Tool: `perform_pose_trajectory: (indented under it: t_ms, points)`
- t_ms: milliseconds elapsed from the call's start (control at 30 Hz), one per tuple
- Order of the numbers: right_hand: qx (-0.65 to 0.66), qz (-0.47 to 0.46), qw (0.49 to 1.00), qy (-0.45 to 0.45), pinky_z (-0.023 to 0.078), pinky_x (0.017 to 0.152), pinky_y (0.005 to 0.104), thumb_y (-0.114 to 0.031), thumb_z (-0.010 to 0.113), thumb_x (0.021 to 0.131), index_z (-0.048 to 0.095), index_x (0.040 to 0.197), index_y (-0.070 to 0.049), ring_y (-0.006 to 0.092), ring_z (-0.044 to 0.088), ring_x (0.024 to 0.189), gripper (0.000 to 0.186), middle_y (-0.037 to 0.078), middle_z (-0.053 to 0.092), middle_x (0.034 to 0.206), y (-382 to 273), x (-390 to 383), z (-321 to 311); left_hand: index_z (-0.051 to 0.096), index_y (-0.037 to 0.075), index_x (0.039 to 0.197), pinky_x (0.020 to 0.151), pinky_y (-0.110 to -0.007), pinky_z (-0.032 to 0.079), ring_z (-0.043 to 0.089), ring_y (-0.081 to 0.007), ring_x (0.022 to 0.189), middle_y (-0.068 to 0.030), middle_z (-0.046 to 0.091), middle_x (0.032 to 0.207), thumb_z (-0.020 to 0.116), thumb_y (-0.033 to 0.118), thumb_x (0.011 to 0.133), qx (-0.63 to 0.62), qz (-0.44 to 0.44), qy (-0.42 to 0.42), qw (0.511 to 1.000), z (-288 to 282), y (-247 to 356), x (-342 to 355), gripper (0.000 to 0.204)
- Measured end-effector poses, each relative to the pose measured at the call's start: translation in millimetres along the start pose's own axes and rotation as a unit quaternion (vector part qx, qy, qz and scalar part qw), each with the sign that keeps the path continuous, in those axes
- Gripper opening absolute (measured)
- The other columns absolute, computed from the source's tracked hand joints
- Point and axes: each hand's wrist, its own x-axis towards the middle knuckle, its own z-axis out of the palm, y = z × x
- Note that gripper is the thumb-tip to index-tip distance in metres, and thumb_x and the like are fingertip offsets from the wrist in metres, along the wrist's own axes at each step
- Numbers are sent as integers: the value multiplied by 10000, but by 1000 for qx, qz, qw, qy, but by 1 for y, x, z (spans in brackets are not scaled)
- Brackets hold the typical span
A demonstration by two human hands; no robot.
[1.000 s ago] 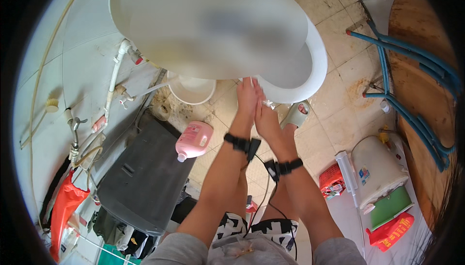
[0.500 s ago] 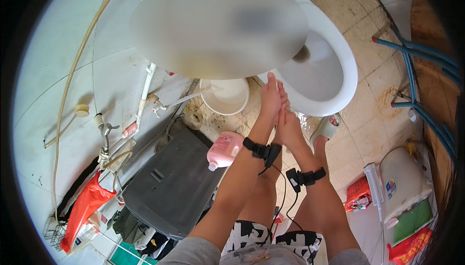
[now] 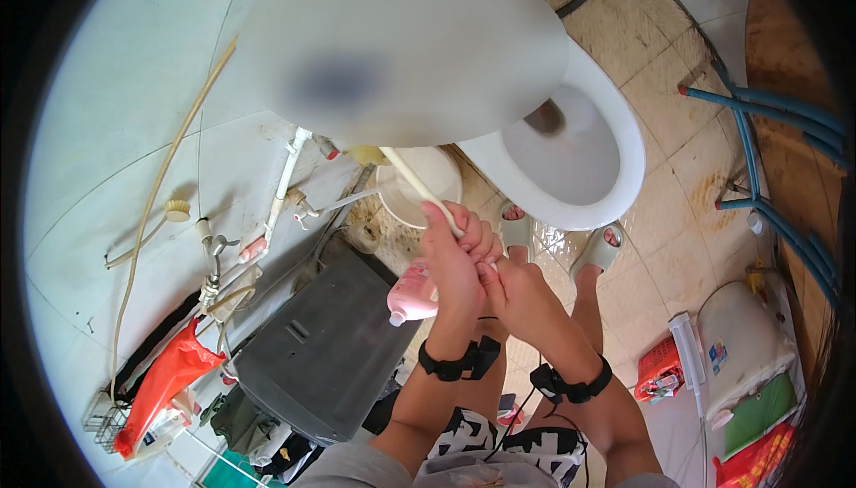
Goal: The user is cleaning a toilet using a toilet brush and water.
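Observation:
My left hand (image 3: 456, 252) and my right hand (image 3: 526, 296) are closed together round a long cream-coloured handle (image 3: 408, 171). It slants up and left from my fists, across a white bucket (image 3: 448, 180). A large blurred oval hides whatever lies above; a yellowish patch (image 3: 364, 155) shows at its lower edge, but I cannot tell whether it belongs to the handle. Right of the bucket stands a white toilet bowl (image 3: 630, 158) with a dark drain hole (image 3: 546, 118). A pink bottle (image 3: 412, 293) sits just left of my left wrist, partly behind it.
A dark grey lidded box (image 3: 312, 354) stands at left below wall taps (image 3: 214, 252) and a white pipe (image 3: 281, 185). A brush (image 3: 177, 211) hangs on the wall. Blue metal legs (image 3: 753, 149) jut in from the right. A red basket (image 3: 658, 368) is at lower right. The tiled floor looks wet.
Both hands have come down and left, closer to my body, and the cream handle now shows above them. The view has shifted slightly, and both slippered feet are visible.

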Motion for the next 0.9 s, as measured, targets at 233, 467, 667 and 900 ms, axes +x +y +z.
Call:
perform_pose_trajectory:
  t_ms: [233, 467, 667, 900]
  points:
    - [73, -82, 982, 152, 412, 503, 417, -265, 439, 997, 556, 786, 48, 332, 517, 538, 395, 194, 521, 576, -2, 54, -43, 391, 101, 786, 438, -242, 289, 250, -83, 470, 44, 253, 574, 334, 518, 1006, 114, -17, -172, 978, 87, 21, 50, 475]
    - [136, 111, 975, 139, 457, 576, 497, -325, 372, 1010, 566, 695, 43, 479, 569, 644, 522, 277, 550, 626, 92, 120, -33, 432, 108, 740, 401, -263, 298, 280, -96, 441, 40, 299, 566, 394, 530, 983, 149, -117, -102, 977, 61, -84, 155, 489]
    - [27, -11, 988, 149, 474, 627, 470, -247, 406, 990, 585, 810, 66, 459, 584, 656, 403, 274, 581, 676, 151, 64, 48, 446, 101, 758, 375, -241, 248, 276, -83, 406, 44, 299, 531, 432, 550, 963, 83, -141, 25, 986, -34, -110, 108, 494]
    - [12, 12, 1000, 12, 484, 639, 516, -270, 504, 948, 633, 855, 48, 458, 615, 671, 356, 307, 604, 698, 41, 10, 31, 397, 94, 745, 384, -243, 232, 238, -82, 425, 36, 268, 543, 385, 550, 980, 60, -46, 72, 995, -25, -21, 23, 514]
